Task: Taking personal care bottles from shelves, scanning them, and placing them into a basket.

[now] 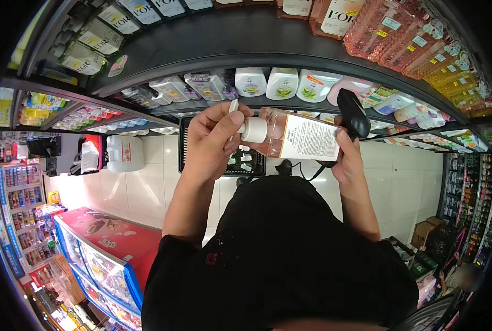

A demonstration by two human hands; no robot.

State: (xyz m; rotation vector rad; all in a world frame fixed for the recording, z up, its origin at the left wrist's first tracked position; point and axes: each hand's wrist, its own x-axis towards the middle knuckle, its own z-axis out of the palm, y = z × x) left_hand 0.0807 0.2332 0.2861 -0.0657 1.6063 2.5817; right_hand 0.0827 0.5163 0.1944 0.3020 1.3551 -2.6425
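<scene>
In front of the shelf I hold a clear pink pump bottle (274, 131) on its side, its white printed label (312, 138) facing up. My left hand (215, 138) grips the white pump head (254, 130) at the bottle's left end, with thumb and fingers around the nozzle. At the other end my right hand (348, 159) presses its thumb on the bottle's base edge. The same hand also holds a black handheld barcode scanner (353, 113), whose handle passes partly behind the bottle. A black cord (306, 176) hangs below.
Bottles (312, 87) line the shelf (213, 45) ahead. Below my left hand, a black basket (182, 153) on the tiled floor holds white-topped items. A white jug (125, 153) and red chest freezer (117, 240) stand left. Another person (457, 275) is at lower right.
</scene>
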